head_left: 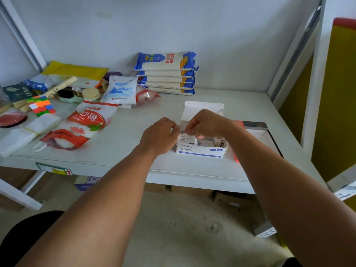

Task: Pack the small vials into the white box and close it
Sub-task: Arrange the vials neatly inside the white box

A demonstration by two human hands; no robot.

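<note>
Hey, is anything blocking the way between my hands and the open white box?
Nothing visible is. Both the left hand and right hand are already at the top of the white box, whose lid stands open behind them, with small packets showing inside.

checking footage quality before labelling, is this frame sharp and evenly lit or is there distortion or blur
Head view: soft, even daylight, no harsh glare; faint shadows under the white box. Wide-angle lens bends the shelf posts outward. The left hand and right hand look slightly soft; small packets' print is barely legible.
</note>
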